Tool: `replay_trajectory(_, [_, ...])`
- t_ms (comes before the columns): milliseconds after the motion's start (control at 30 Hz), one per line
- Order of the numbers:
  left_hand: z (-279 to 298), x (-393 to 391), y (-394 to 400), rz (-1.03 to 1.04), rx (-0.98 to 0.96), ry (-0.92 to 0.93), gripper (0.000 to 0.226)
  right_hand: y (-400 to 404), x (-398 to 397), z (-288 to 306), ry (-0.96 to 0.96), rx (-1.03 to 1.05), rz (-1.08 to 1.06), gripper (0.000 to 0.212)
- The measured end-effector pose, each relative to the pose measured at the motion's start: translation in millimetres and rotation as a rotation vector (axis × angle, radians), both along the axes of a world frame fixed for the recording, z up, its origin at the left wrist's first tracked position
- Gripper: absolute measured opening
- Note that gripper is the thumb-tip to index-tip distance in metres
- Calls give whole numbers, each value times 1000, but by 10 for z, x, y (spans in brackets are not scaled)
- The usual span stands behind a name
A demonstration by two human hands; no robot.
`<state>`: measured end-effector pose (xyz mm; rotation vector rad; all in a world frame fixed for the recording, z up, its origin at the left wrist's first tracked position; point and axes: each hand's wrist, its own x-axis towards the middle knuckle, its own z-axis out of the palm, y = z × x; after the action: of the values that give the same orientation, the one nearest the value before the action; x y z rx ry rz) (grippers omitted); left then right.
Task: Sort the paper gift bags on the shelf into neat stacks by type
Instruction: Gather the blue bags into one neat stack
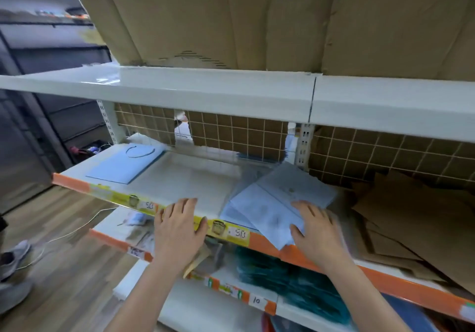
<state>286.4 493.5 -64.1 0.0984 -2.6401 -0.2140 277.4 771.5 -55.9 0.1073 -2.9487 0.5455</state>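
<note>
While both hands sit at the front edge of the shelf, the loose blue bags lie in a messy fan at mid-shelf, corners overhanging the orange price strip. R hand lies flat on the near part of that pile, fingers spread & fairly straight, thumb tucked against the lower edge of the top sheets; can't tell if it pinches 1 or just presses. L hand rests palm-down on the shelf lip, fingers straight & slightly apart, tips on bare white shelf, thumb across the yellow label; holds nothing, not touching the pile.

At far L of the same shelf, a flat blue bag w/ a dark cord handle lies squared-up, well apart from the pile. To the R, past the upright, brown bags lie in a loose tilted heap. More blue edges show at the back near the wire grid, blurred.

Above: cardboard stands on the top shelf. Below: teal bags on the lower shelf, plus price tags reading 50 & 10. Bottom L, a grey shoe on wood floor.
</note>
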Motion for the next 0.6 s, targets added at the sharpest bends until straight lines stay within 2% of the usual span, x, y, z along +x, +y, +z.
replay_trajectory(333, [-28,-897,-1087,94,-26,-78,57,-1033,-1046,-27,-2,21,104,53])
replay_trajectory(600, [-61,-1406,-1747,149,42,-102,47,-1633,-1630,-15,-75,84,186,54])
